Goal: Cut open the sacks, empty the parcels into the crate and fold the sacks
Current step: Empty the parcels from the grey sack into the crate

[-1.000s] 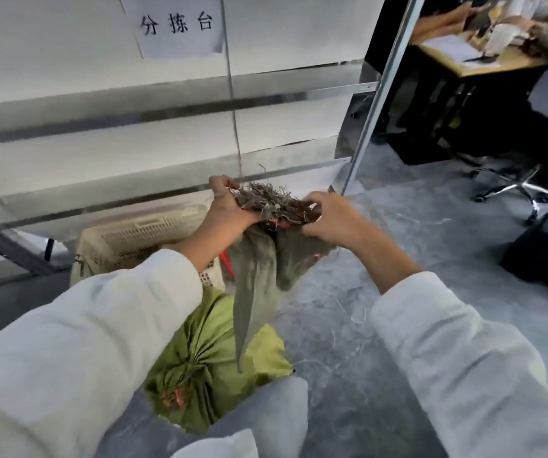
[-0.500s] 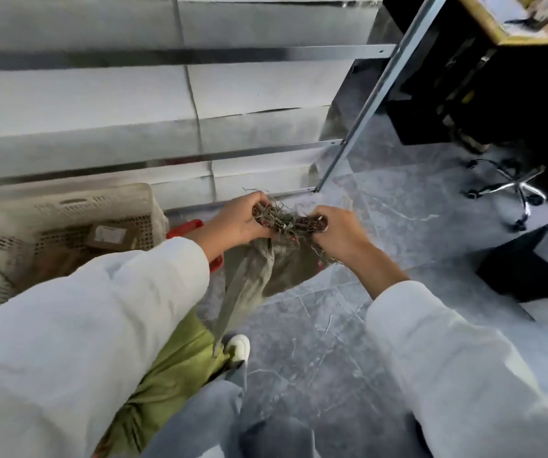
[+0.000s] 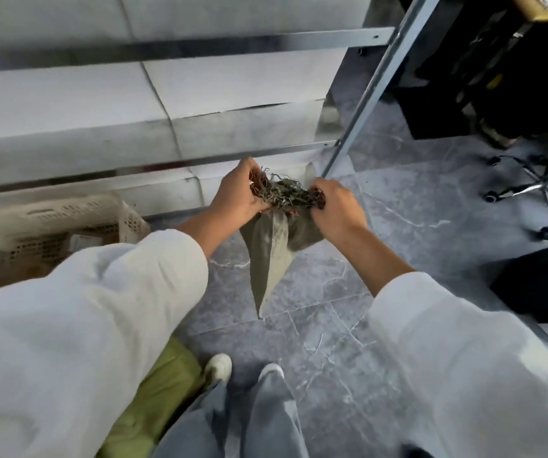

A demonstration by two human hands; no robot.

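A limp grey-green sack (image 3: 271,256) hangs in the air over the floor, its frayed cut edge bunched at the top. My left hand (image 3: 236,195) grips the left end of that frayed edge and my right hand (image 3: 338,208) grips the right end. The sack's lower corner points down toward the tiles. At the left stands a beige perforated crate (image 3: 67,223) with brown parcels inside. A full light-green sack (image 3: 157,401) lies on the floor by my left leg, largely hidden by my left sleeve.
A metal-framed sorting table with white panels (image 3: 166,104) rises straight ahead, its slanted leg (image 3: 375,90) to the right. A chair's chrome wheeled base (image 3: 537,190) and a black box (image 3: 543,282) sit at the right. My two feet (image 3: 242,371) stand on grey marble tiles.
My view has tilted down and right, so the crate and green sack slid left. Both hands kept hold of the sack's frayed edge and spread slightly apart.
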